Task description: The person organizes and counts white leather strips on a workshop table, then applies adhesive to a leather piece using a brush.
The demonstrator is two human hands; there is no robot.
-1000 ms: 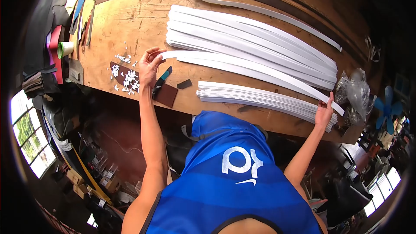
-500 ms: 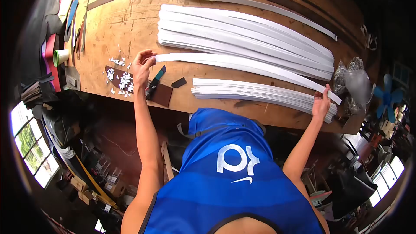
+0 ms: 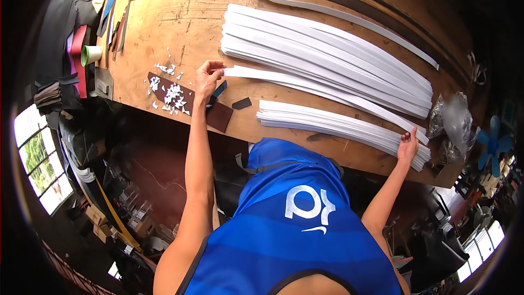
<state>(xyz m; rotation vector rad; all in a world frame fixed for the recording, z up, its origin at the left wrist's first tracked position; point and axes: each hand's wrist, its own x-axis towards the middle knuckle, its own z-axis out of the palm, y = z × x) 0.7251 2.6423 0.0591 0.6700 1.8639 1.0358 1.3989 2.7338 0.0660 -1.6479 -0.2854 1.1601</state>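
Note:
Between my hands runs a long white strip (image 3: 322, 90), lying between two piles of similar strips. My left hand (image 3: 208, 81) pinches its left end, fingers closed. At the other end, my right hand (image 3: 408, 145) grips the strip with thumb and fingers, just above the nearer pile's right end. The larger stack of white strips (image 3: 322, 49) lies beyond the held one. Closer to me is the smaller stack of white strips (image 3: 327, 125). Beside my left hand, a cutter with a teal part (image 3: 219, 90) is partly hidden behind the wrist.
White scraps (image 3: 173, 94) lie on a brown piece (image 3: 186, 97) at left. A small dark block (image 3: 241, 103) sits by the wooden table's (image 3: 180, 27) front edge. One curved strip (image 3: 349, 13) lies at the back. Clear plastic bags (image 3: 457, 123) stand at right, a green-rimmed cup (image 3: 91, 55) at left.
The whole view has shifted, so the table and piles appear farther right. Both hands still hold the same strip; its right end sits closer to the nearer pile.

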